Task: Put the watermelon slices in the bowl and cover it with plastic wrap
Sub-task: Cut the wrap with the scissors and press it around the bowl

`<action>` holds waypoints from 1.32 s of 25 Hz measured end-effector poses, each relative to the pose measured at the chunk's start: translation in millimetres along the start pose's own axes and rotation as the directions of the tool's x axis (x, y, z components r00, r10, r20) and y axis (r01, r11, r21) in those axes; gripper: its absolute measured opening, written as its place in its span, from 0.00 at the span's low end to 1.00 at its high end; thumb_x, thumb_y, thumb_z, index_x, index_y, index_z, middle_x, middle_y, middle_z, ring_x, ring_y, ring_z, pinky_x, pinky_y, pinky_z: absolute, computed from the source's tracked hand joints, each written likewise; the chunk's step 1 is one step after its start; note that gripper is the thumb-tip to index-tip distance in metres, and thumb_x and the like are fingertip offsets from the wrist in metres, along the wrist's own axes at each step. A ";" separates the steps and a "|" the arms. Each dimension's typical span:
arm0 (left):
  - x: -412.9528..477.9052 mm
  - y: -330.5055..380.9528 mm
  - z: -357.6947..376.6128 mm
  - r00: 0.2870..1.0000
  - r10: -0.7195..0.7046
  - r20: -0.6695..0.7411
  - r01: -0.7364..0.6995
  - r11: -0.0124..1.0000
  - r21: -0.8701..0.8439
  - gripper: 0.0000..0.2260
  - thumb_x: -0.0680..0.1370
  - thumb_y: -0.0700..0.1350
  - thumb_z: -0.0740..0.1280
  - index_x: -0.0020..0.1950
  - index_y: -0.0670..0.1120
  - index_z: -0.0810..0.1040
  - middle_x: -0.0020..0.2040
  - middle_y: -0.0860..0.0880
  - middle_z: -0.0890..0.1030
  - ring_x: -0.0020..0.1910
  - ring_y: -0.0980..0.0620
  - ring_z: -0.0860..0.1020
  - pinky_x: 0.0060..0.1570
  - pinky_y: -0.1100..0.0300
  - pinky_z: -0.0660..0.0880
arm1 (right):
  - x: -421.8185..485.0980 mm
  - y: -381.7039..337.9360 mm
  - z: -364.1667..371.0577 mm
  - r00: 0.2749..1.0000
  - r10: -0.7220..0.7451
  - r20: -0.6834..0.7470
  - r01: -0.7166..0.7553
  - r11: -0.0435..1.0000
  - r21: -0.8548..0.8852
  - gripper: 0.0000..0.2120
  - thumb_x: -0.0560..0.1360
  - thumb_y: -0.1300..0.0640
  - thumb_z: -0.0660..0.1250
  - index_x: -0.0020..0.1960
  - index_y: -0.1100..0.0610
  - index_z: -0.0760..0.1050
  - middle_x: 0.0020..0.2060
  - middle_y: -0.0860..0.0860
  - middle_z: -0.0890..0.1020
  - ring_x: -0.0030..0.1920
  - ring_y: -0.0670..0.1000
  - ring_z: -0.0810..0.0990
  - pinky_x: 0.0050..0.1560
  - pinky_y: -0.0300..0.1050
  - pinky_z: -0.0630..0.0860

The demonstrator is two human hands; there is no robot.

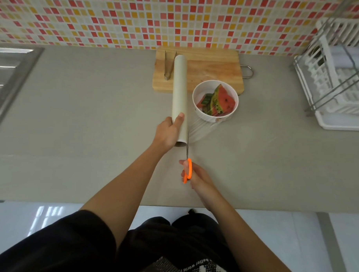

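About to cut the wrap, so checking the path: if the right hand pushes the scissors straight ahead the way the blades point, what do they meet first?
The right hand aims the scissors at the plastic wrap stretched from the roll toward the bowl. That film comes first; the blades look right beside the roll, depth unclear.

Slices (221, 100) in bowl (197, 90), before board (213, 69)

Red watermelon slices (221, 102) fill white bowl (197, 92) beside wrap roll (179, 89).

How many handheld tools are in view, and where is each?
2. Orange-handled scissors in the right hand, blades by the plastic wrap roll; metal tongs on the cutting board.
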State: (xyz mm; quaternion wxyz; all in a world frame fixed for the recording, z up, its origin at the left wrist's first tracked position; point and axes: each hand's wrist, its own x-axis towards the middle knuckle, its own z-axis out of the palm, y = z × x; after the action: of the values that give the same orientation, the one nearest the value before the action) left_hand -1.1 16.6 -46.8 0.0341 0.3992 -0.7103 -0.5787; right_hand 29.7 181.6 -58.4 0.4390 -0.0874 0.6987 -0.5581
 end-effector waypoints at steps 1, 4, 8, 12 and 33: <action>-0.3 -0.1 0.5 1.000 0.000 0.003 0.000 1.000 -0.014 0.20 0.77 0.62 0.59 0.49 0.44 0.74 0.46 0.48 0.75 0.40 0.52 0.77 0.25 0.66 0.74 | 0.1 -0.5 -0.2 1.000 -0.019 0.003 0.019 1.000 0.009 0.25 0.70 0.42 0.59 0.53 0.62 0.75 0.36 0.48 0.73 0.30 0.35 0.73 0.30 0.24 0.68; -0.6 -0.2 1.3 1.000 0.002 -0.003 -0.002 0.999 -0.041 0.17 0.77 0.61 0.59 0.41 0.47 0.71 0.42 0.50 0.74 0.37 0.53 0.76 0.20 0.69 0.70 | -0.2 -0.9 -0.9 0.998 -0.069 0.011 0.068 0.996 0.051 0.19 0.75 0.48 0.60 0.52 0.65 0.72 0.37 0.51 0.71 0.31 0.38 0.71 0.32 0.25 0.68; 0.3 -1.0 0.4 1.000 0.006 0.008 -0.006 1.000 -0.018 0.20 0.77 0.62 0.59 0.47 0.44 0.72 0.44 0.50 0.75 0.41 0.51 0.78 0.28 0.62 0.75 | -0.6 4.4 -0.2 0.995 -0.100 -0.008 0.100 0.991 0.085 0.11 0.78 0.56 0.61 0.51 0.64 0.76 0.36 0.51 0.71 0.38 0.44 0.72 0.42 0.33 0.72; 1.3 -1.1 -0.1 1.000 0.020 0.009 -0.020 1.000 0.009 0.22 0.77 0.62 0.58 0.51 0.43 0.73 0.44 0.50 0.75 0.44 0.49 0.78 0.33 0.59 0.76 | 2.4 10.9 -2.3 0.996 -0.084 -0.025 0.086 0.991 0.105 0.10 0.76 0.53 0.64 0.57 0.48 0.75 0.35 0.41 0.77 0.39 0.39 0.76 0.46 0.34 0.75; 5.5 -4.5 -1.3 0.999 0.046 -0.013 -0.045 0.996 0.076 0.24 0.76 0.63 0.57 0.51 0.42 0.74 0.47 0.45 0.77 0.46 0.45 0.79 0.45 0.48 0.79 | 34.5 -7.7 -5.0 0.993 -0.058 -0.098 0.070 0.990 0.124 0.09 0.76 0.50 0.64 0.46 0.55 0.71 0.34 0.46 0.75 0.30 0.36 0.73 0.34 0.27 0.70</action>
State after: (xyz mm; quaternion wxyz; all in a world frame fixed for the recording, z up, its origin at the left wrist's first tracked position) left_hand -1.8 12.2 -52.5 0.0370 0.3882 -0.7404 -0.5475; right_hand 2.6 161.3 -69.7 0.3921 -0.0553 0.6783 -0.6190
